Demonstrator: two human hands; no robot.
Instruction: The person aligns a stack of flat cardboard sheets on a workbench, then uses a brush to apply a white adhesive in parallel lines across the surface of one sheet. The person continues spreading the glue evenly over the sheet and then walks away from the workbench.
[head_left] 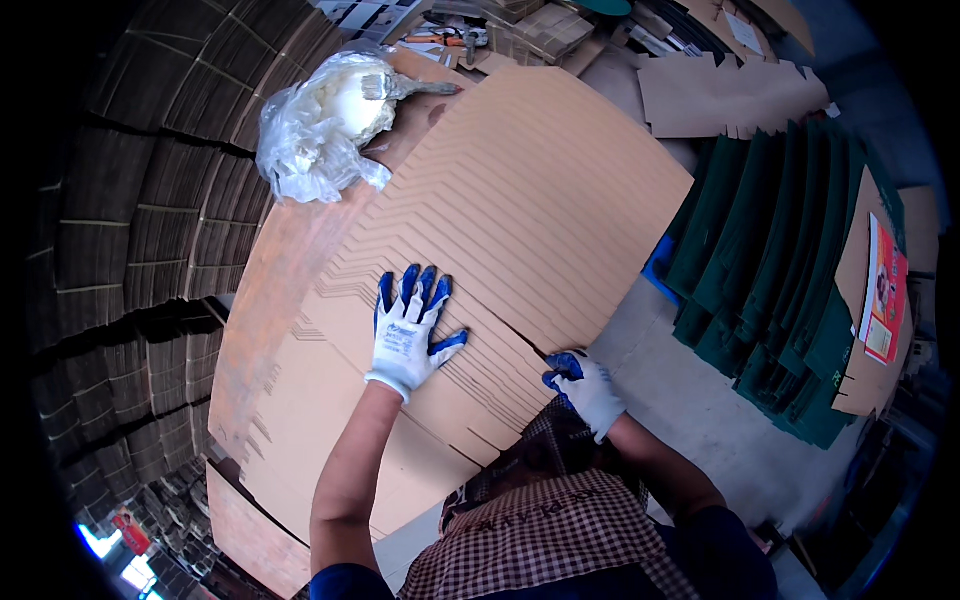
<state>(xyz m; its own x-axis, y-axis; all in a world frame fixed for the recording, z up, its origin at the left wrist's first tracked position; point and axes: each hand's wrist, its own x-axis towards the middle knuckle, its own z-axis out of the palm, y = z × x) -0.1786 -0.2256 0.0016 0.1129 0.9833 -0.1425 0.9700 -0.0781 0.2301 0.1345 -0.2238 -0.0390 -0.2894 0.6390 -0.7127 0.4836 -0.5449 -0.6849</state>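
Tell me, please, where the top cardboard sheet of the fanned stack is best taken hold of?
Probably at its near edge, from the person's own side. The cardboard sheets lie flat and staggered, so only the stepped edges are exposed there. The right hand already sits at that edge, while the left hand presses flat on top.

Two gloved hands, one plastic bag, one fanned cardboard stack.

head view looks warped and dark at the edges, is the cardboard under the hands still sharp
Head view: fisheye bends the fanned cardboard sheets and blackens the corners; the left hand and right hand look sharp; the plastic bag glares white; the left stacks sit in shadow.
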